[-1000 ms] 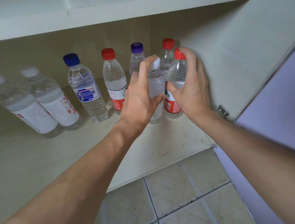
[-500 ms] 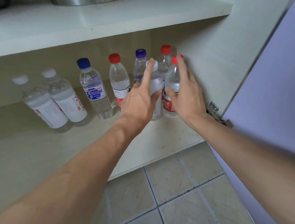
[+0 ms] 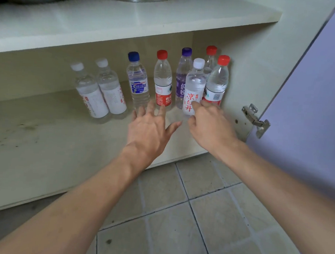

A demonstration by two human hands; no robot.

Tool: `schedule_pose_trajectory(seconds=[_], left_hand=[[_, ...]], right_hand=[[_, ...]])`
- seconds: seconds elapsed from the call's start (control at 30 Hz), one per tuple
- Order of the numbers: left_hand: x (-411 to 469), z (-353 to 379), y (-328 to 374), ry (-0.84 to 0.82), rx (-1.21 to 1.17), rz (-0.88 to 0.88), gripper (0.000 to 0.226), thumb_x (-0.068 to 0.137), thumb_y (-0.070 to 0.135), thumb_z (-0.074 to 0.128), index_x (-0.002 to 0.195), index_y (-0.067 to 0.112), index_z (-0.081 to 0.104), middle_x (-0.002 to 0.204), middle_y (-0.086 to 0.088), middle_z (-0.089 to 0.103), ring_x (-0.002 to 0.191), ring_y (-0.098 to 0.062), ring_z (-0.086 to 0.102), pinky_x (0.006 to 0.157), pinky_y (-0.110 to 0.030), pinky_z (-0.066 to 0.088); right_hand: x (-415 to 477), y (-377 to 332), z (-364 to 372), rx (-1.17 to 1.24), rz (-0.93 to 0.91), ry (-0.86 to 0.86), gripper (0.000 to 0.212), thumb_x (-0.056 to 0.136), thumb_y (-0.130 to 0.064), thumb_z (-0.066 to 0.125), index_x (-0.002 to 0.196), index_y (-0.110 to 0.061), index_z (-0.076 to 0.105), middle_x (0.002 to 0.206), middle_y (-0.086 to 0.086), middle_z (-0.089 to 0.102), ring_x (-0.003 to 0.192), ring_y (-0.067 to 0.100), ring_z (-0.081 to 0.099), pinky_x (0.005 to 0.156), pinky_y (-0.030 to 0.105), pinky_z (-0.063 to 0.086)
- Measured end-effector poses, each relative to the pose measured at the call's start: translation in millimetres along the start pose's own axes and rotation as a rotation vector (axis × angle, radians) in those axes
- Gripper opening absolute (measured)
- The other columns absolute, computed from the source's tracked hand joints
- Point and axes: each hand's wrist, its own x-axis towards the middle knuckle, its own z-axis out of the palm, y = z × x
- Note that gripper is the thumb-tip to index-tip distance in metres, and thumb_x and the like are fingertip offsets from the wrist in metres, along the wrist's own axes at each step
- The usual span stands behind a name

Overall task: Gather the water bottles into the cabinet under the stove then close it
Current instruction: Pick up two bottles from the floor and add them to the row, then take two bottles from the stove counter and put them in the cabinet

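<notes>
Several water bottles stand upright on the cabinet floor [image 3: 47, 140]. Two white-capped bottles [image 3: 99, 93] stand at the left, then a blue-capped bottle [image 3: 138, 81] and a red-capped bottle [image 3: 163, 80]. At the right, a white-capped bottle with red lettering [image 3: 193, 87] stands in front of a purple-capped bottle [image 3: 182, 73] and beside two red-capped bottles [image 3: 217, 79]. My left hand [image 3: 149, 128] hovers open with fingers spread, just in front of the row. My right hand [image 3: 211, 125] is loosely curled, fingertips at the base of the lettered bottle, holding nothing.
The purple cabinet door [image 3: 308, 94] stands open at the right on a metal hinge [image 3: 256, 119]. A white countertop [image 3: 129, 19] overhangs the cabinet, with metal pots on it. Beige floor tiles [image 3: 178, 213] lie below. The cabinet's left half holds no bottles.
Both hands have let go of the white-capped and red-capped bottles and drawn back and down toward me. The bottles stay standing. The view has pulled back.
</notes>
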Motion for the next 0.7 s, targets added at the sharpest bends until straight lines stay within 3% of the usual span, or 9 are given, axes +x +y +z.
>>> schedule_pose_trajectory(seconds=[0.27,0.37,0.6,0.7], left_hand=[[-82.7,-108.0,-17.2,-0.213,0.036,-0.157,0.079,0.108,0.076,0.033,0.163,0.021,0.045,0.160,-0.014,0.049,0.145,-0.038,0.049,0.119,-0.056,0.044],[-115.5,-181.3,-19.4,-0.270,0.041,-0.176,0.072,0.109,0.073,0.038,0.159,0.021,0.047,0.155,-0.013,0.053,0.142,-0.036,0.053,0.119,-0.054,0.044],[-203.1,-402.4,-10.0,-0.244,-0.045,-0.244,0.062,0.106,0.071,0.051,0.138,0.020,0.065,0.137,-0.008,0.060,0.131,-0.033,0.060,0.111,-0.049,0.049],[-247.8,-501.4,1.1,-0.230,-0.114,-0.320,0.059,0.102,0.068,0.059,0.137,0.021,0.068,0.136,-0.008,0.061,0.128,-0.035,0.061,0.109,-0.050,0.051]], right_hand=[[-49.6,-71.3,-80.3,-0.045,0.029,-0.176,0.046,0.102,-0.020,0.059,0.146,-0.009,0.056,0.135,0.015,0.064,0.128,0.037,0.058,0.100,0.047,0.050],[-78.4,-100.3,-138.4,-0.073,0.013,-0.226,0.052,0.099,-0.020,0.063,0.149,-0.012,0.053,0.131,0.014,0.067,0.122,0.035,0.061,0.101,0.046,0.051],[-156.5,-166.6,-334.0,-0.014,0.018,-0.295,0.043,0.097,-0.020,0.068,0.139,-0.011,0.060,0.126,0.013,0.067,0.119,0.034,0.062,0.100,0.045,0.051],[-203.3,-188.4,-431.5,0.058,0.056,-0.289,0.029,0.097,-0.022,0.070,0.124,-0.011,0.068,0.119,0.013,0.070,0.114,0.035,0.065,0.098,0.044,0.052]])
